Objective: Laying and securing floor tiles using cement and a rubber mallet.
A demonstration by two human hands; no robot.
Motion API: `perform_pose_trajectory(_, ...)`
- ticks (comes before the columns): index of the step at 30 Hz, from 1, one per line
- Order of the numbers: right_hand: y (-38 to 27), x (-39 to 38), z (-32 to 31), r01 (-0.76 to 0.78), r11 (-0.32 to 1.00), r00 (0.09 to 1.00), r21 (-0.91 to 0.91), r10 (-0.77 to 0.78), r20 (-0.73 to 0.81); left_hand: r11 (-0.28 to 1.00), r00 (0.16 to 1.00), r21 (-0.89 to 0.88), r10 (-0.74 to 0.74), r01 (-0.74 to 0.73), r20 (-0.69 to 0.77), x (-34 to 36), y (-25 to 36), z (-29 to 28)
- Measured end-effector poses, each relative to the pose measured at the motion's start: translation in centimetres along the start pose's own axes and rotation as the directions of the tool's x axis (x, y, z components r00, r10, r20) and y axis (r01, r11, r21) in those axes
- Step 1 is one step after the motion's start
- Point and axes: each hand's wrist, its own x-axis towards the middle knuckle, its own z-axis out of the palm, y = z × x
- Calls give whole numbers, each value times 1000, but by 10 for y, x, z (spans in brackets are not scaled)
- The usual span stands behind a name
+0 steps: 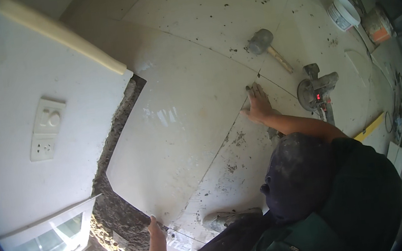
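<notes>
A large pale floor tile [174,113] lies in front of me, its left edge bordering a strip of rough dark mortar. My right hand [258,104] rests flat with fingers spread by the joint along the tile's right side. My left hand [156,231] touches the tile's near corner; one digit shows at the edge and the other fingers are hidden. Beyond my right hand lies a rubber mallet [262,41] with a wooden handle. Right of that hand stands a dusty power tool [318,88] with a round base and a small red display.
A white wall [3,109] with a switch and socket panel [47,129] rises at the left, above the exposed mortar [121,210]. White [345,12] and stained [377,26] buckets stand at the far right. A yellow level [371,126] lies nearer. My shoe [232,218] is on the floor.
</notes>
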Motion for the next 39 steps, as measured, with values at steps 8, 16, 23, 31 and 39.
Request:
perform_pose_trajectory(8,20,6,5,-21,1000,998,-14,20,-65,987,986,-88,-127,136,106,-20,15,32)
perform_pose_trajectory(16,-6,0,-12,-171,811,965,559,253,-73,961,997,-270,-70,62,-18,-28,14,14)
perform_pose_trajectory(23,-32,-1,-10,-660,66,739,748,234,632,985,969,-174,-47,4,-243,-71,43,28)
perform_pose_trajectory(31,-45,-1,6,-589,-93,796,803,107,596,979,938,-157,72,-131,-339,-75,46,33)
perform_pose_trajectory(39,-56,-5,-1,-611,-129,762,781,173,625,988,934,-132,28,-80,-356,-63,47,29)
